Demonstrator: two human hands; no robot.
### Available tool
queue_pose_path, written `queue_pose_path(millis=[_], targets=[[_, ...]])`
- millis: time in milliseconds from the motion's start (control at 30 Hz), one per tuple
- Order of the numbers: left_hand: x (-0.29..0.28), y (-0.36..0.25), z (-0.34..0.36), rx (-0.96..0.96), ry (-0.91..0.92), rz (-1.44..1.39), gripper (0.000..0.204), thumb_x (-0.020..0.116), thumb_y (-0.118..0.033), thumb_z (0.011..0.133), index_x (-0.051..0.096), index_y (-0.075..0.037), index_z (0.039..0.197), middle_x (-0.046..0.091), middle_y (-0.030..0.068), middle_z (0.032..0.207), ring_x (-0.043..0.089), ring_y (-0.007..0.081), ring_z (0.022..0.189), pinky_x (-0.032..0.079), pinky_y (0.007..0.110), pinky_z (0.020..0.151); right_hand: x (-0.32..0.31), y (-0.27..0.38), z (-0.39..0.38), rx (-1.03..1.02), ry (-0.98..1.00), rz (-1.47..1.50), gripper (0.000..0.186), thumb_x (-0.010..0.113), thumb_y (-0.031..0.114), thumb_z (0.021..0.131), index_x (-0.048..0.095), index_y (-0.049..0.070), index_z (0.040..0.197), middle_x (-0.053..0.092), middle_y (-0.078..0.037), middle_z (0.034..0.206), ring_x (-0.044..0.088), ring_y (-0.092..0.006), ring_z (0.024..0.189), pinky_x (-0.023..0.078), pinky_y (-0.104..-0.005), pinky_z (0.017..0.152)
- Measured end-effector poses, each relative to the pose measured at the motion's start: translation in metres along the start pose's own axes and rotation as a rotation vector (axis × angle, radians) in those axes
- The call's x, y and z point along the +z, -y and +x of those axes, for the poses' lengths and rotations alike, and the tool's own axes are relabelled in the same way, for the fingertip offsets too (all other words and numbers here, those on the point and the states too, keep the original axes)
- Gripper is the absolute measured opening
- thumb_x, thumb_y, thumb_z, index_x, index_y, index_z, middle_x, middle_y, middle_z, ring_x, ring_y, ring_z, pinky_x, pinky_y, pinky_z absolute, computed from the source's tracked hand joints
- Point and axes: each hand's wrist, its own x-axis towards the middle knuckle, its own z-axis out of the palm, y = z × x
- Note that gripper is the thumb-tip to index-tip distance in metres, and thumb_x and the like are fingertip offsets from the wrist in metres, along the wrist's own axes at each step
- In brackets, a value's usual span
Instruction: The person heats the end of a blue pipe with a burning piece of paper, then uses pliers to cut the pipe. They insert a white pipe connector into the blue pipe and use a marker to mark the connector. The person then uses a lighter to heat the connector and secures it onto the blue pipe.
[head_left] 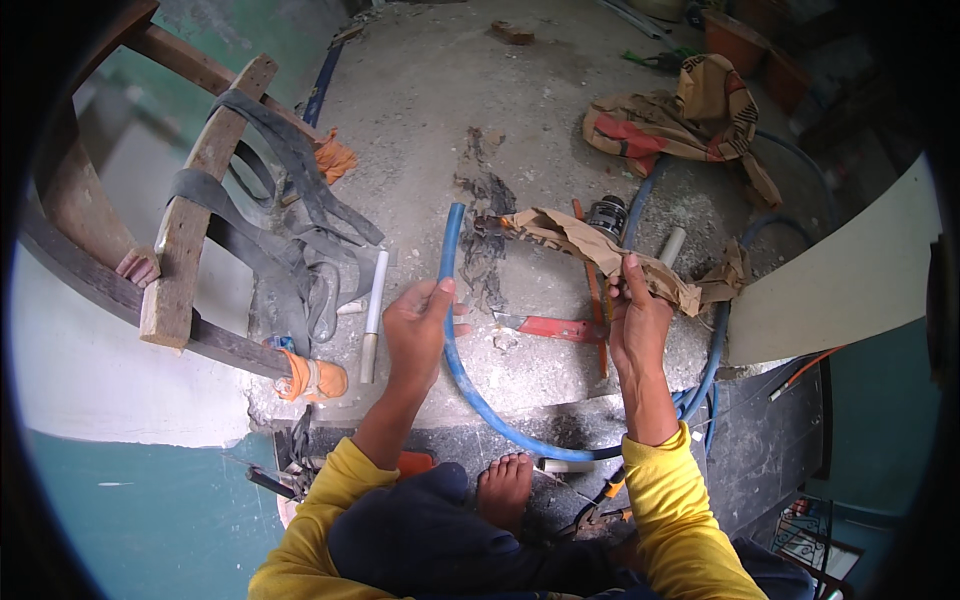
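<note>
My left hand point(418, 325) is closed round a blue hose point(478, 400) below its upper end, which points up and away from me. From there the hose curves down and round toward the right. In my right hand point(642, 325) is a crumpled strip of brown paper point(570, 238), pinched near its right end. The strip's far left end looks dark and charred and lies just right of the hose's end, with a small gap between them. Under it, black ash point(487, 250) streaks the concrete floor. A red-handled utility knife point(550, 328) lies between my hands.
White pipe pieces point(376, 310) lie left of my left hand. Grey straps point(270, 240) hang from a wooden frame point(190, 230) at left. A torn paper sack point(670, 125) sits at the far right; pliers point(600, 510) lie near my foot, below a floor step.
</note>
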Motion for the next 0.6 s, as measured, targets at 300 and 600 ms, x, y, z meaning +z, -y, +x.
queue_pose_path(millis=[300,600], targets=[[-0.005,0.009,0.002,-0.29,0.199,-0.489,0.033,0.066,-0.032,0.108,0.063,-0.001,0.118,0.059,0.0028,0.094,0.052,0.009,0.071,0.039,0.021,0.056,0.005,-0.003,-0.001,0.005,0.014,-0.012,0.019,0.077,0.016,0.101,0.068,0.002,0.109,0.068,-0.002,0.095,0.061,-0.0108,0.081,0.049,-0.0263,0.073],[-0.007,0.018,0.006,-0.444,0.427,-0.663,0.035,0.06,-0.034,0.111,0.057,-0.001,0.12,0.056,0.0018,0.092,0.047,0.0055,0.068,0.036,0.02,0.053,0.014,-0.001,-0.002,-0.191,0.016,-0.211,0.016,0.078,0.016,0.099,0.07,0.002,0.1,0.069,-0.002,0.089,0.059,-0.009,0.074,0.046,-0.0245,0.066]])
